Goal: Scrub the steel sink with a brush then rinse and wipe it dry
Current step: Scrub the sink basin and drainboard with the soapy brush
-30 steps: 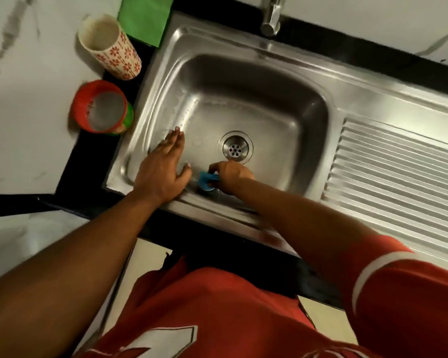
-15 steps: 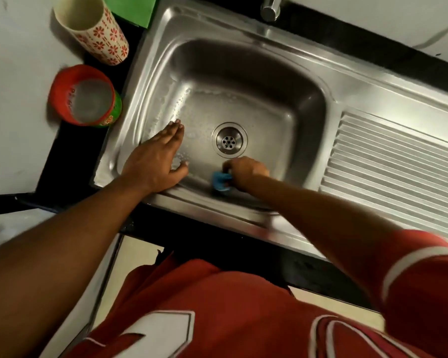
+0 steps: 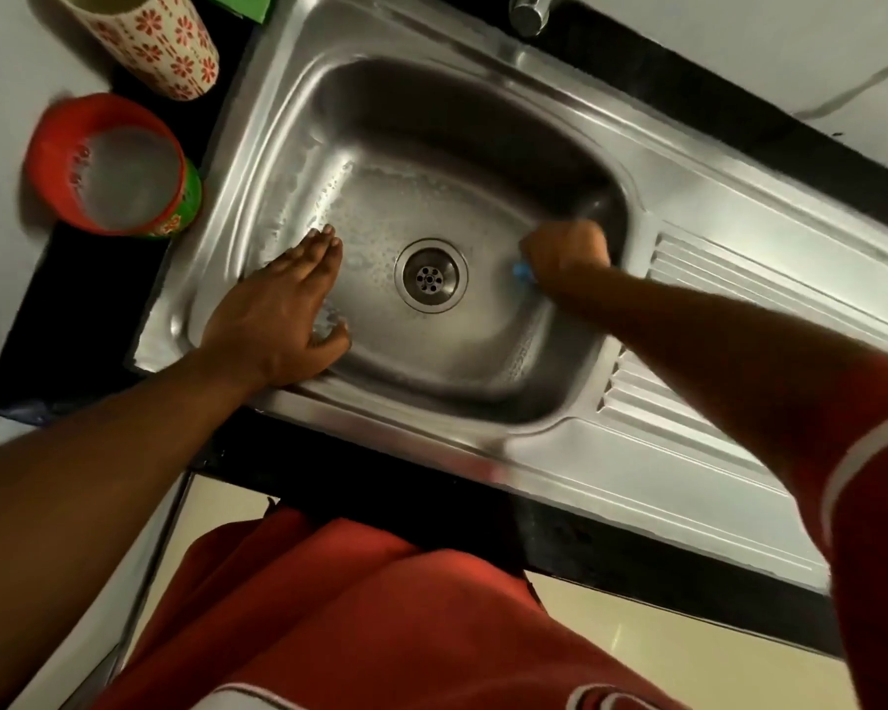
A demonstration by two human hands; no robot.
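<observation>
Brush (image 3: 522, 272) shows only as a small blue tip poking out from under the right hand (image 3: 565, 256), which is clenched around it down on the basin floor just right of the drain (image 3: 430, 275); so little of it is visible that its long axis and the way it points cannot be told. The right forearm runs from the lower right, across the ribbed drainboard (image 3: 770, 299), up and left into the basin, with a red sleeve (image 3: 877, 504) bearing a white stripe at the frame edge. The left hand (image 3: 283, 310) lies left of the drain, palm down and relaxed on the near-left slope of the sink (image 3: 483, 120), fingers straight and together pointing away from the person, thumb spread toward the drain; it grasps nothing. Its bare forearm comes in from the lower left. Droplets or suds speckle the steel between this hand and the drain. Beyond the drain, at the top edge, stands the tap (image 3: 529, 10). Left of the sink, well away from the drain, sit a red-rimmed tub (image 3: 119, 166) and, farther back, a cup (image 3: 160, 38) printed with red flowers; a green cloth (image 3: 247, 5) peeks in beside it. No writing is legible.
</observation>
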